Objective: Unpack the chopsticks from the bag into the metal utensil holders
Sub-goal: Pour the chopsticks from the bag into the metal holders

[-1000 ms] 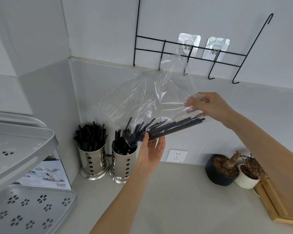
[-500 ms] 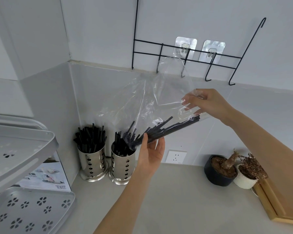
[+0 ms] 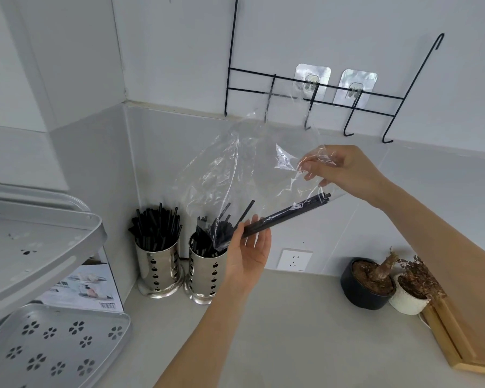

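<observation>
A clear plastic bag [image 3: 244,175] hangs tilted above the right metal holder [image 3: 207,273], its mouth pointing down into it. A bundle of black chopsticks [image 3: 286,214] lies slanted inside the bag, lower ends over that holder. My left hand [image 3: 249,250] cups the bag and chopsticks from below near the mouth, thumb on the bundle. My right hand [image 3: 345,172] pinches the bag's upper end, raised. The left metal holder [image 3: 158,271] stands beside it, packed with black chopsticks [image 3: 156,228]. The right holder also holds several.
A grey perforated dish rack [image 3: 39,247] fills the left side, with a printed box [image 3: 84,287] behind it. A black wire hook rack [image 3: 314,96] hangs on the wall. Two small potted plants [image 3: 373,278] and a wooden frame [image 3: 459,337] sit at right. A wall socket [image 3: 294,259] lies behind.
My right hand has lifted the bag's upper end, tilting the bundle steeper. Several chopsticks have slid down toward the right holder, and fewer remain spread in the bag.
</observation>
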A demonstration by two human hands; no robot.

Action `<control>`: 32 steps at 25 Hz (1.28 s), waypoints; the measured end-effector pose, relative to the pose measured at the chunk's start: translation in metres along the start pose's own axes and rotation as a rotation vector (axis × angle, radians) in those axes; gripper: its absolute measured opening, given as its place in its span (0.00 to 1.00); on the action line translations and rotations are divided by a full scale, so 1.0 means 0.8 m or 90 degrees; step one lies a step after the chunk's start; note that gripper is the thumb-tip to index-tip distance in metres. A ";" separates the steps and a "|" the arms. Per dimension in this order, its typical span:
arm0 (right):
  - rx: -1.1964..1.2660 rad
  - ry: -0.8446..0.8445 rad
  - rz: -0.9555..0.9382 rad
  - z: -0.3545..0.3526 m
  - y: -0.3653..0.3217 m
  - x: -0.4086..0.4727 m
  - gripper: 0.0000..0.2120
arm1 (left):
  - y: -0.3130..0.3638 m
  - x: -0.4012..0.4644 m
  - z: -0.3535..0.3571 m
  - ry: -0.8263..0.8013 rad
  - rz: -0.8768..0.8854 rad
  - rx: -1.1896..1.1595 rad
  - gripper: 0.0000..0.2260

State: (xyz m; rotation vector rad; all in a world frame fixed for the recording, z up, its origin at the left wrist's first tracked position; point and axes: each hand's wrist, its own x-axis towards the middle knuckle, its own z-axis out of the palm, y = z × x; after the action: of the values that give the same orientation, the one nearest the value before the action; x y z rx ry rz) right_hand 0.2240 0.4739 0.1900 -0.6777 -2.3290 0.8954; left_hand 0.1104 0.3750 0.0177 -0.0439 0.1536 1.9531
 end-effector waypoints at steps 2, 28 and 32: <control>-0.004 -0.002 -0.001 0.003 -0.004 0.005 0.03 | 0.004 0.002 -0.003 0.006 0.000 0.003 0.07; 0.290 -0.018 0.172 0.139 0.052 -0.027 0.13 | 0.026 0.030 -0.015 0.046 0.000 0.008 0.12; 0.262 0.068 0.195 0.151 0.051 -0.019 0.12 | 0.041 0.017 -0.016 0.089 -0.131 0.138 0.20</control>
State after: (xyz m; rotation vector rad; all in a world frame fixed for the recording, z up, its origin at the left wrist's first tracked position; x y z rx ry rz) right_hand 0.1675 0.4384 0.0801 -0.8876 -1.8894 1.3889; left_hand 0.0746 0.3739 0.0068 -0.0511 0.4357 1.7187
